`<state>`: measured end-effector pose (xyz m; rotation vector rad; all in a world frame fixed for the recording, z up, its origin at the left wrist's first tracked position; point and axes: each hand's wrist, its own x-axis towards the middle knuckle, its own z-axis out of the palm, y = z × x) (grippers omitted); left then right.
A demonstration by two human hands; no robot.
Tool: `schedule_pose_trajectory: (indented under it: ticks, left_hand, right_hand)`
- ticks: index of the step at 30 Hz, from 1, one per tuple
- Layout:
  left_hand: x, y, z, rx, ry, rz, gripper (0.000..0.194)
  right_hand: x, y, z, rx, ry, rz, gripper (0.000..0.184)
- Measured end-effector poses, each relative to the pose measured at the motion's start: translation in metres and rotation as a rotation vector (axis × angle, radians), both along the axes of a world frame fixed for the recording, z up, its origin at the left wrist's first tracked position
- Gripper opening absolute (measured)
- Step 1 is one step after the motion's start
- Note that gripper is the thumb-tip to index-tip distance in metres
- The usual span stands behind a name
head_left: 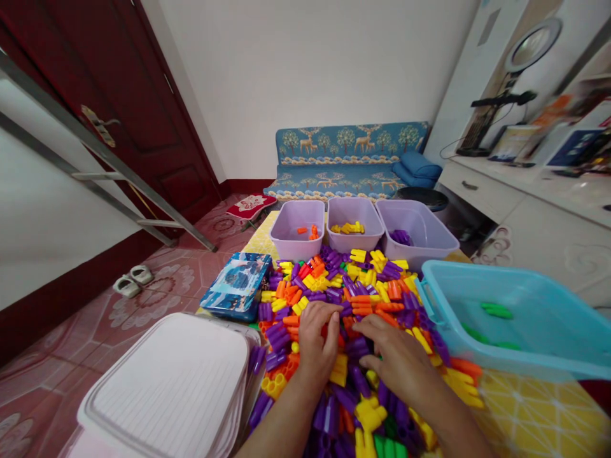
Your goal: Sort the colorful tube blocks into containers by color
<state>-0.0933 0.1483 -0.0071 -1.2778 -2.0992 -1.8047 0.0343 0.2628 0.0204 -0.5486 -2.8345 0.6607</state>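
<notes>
White lids: a stack at the lower left of the frame (pixel 176 381), just beside the pieces.
Blue case: flat, left of centre (pixel 238 283), beside the pile.
Left lilac bin: above centre (pixel 296 247), with a few orange pieces (pixel 314 233) inside.
Left hand: lower centre (pixel 316 337), over the pile; its fingers curl to the right, with the thumb apart from the forefinger. Whether this grip has anything in it cannot be told.
Mixed pile: plastic pieces (pixel 331 294) in purple, yellow, orange and a little green, spread from the centre to the bottom edge.
Middle lilac bin: above centre (pixel 354 242), holding yellow pieces (pixel 347 228).
Purple piece: between the 2 hands (pixel 358 347), its long axis seemingly across the frame; it lies left of the right grip, and the right hand looks nearer.
Right hand: right of lower centre (pixel 400 355), fingers reaching left, thumb spread from them; this grip looks unclosed.
Right lilac bin: right of centre (pixel 424 253), purple pieces (pixel 401 237) inside.
Turquoise tub: right edge (pixel 548 318), green pieces (pixel 496 310) inside.
Surface: yellow patterned covering, visible lower right (pixel 529 407).
</notes>
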Motion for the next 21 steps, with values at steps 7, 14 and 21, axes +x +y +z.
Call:
schedule_pose_trajectory:
  ticks: [7, 14, 21]
  left_hand:
    - [0.0, 0.001, -0.002, -0.105, 0.044, -0.045, 0.026]
    - [-0.003, 0.004, -0.008, -0.199, 0.09, -0.035, 0.043]
    - [-0.002, 0.005, -0.007, -0.156, 0.058, -0.034, 0.017]
  right_hand:
    - [-0.031, 0.002, -0.016, -0.283, 0.353, -0.295, 0.023]
    - [-0.032, -0.001, -0.029, -0.799, 0.601, -0.263, 0.024]
    - [-0.029, -0.003, -0.027, -0.642, 0.577, -0.209, 0.017]
